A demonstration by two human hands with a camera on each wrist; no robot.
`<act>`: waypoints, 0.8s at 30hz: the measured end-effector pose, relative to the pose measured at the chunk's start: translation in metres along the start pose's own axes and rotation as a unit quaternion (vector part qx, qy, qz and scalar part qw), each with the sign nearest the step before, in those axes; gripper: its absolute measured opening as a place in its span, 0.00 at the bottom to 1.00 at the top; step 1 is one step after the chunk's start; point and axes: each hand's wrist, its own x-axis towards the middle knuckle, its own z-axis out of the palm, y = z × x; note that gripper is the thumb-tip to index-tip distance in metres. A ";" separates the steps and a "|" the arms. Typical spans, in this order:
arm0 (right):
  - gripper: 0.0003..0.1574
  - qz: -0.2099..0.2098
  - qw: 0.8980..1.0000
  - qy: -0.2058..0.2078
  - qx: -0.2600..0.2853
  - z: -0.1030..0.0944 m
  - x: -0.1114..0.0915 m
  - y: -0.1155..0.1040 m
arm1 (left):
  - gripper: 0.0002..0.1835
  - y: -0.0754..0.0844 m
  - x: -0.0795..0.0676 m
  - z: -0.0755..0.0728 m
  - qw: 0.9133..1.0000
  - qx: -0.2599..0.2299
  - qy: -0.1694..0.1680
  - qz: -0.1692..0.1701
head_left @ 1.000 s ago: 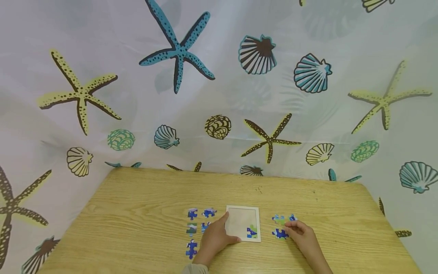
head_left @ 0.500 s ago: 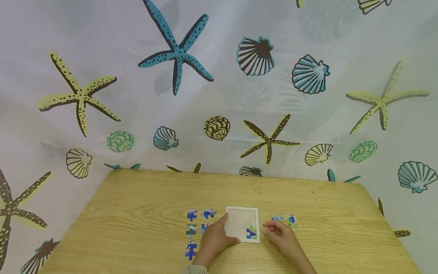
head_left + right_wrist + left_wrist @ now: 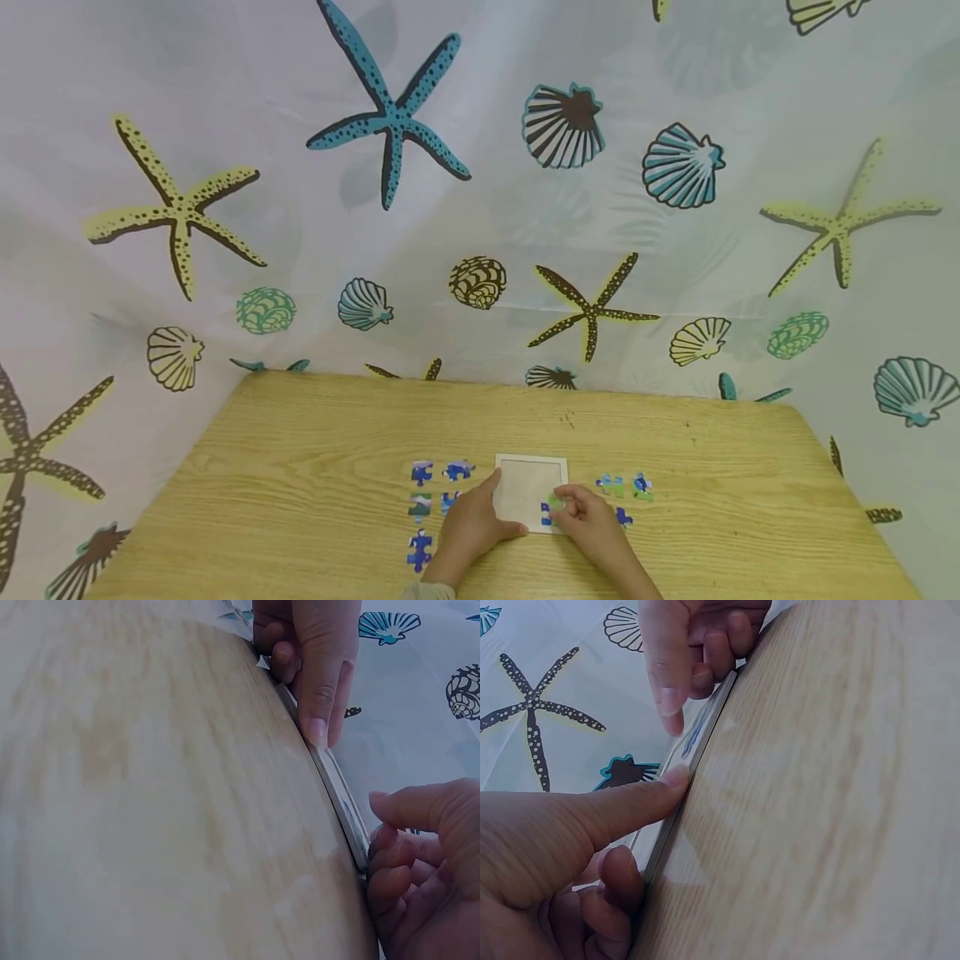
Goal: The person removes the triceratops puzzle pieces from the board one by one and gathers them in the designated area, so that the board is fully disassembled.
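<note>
A square, pale-rimmed puzzle tray lies flat on the table. My left hand holds its near left corner, thumb on the near rim and index finger along the left rim. In the left wrist view that thumb presses on the rim while the other fingers curl. Over the tray's near right corner is my right hand, fingers loosely bent. Thumb and index finger are close, with no loose piece visible between them. Beneath them a blue and green jigsaw piece sits in that corner, partly covered. Whether the fingertips touch it is unclear.
Several loose jigsaw pieces lie left of the tray, one partly behind my left hand. To the right lie a blue-green piece, another piece and a blue piece partly covered by my right hand. A patterned curtain hangs behind the table.
My right hand has moved left, from the loose pieces on the right to the tray's near right corner. The left hand stays at the tray.
</note>
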 end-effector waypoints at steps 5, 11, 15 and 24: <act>0.18 -0.010 0.999 -0.006 -0.035 0.001 0.000 -0.006 | 0.51 -0.002 0.002 0.001 1.000 0.000 -0.004 -0.007; 0.17 -0.014 0.999 -0.014 -0.041 0.002 0.000 -0.009 | 0.51 -0.002 0.001 0.000 1.000 -0.004 -0.005 -0.004; 0.16 -0.013 0.999 -0.007 -0.042 0.002 0.000 -0.008 | 0.51 -0.001 0.000 0.000 1.000 -0.005 -0.004 -0.001; 0.14 -0.019 0.999 0.011 -0.040 0.003 0.000 -0.004 | 0.50 -0.001 0.001 0.000 1.000 -0.004 -0.002 -0.001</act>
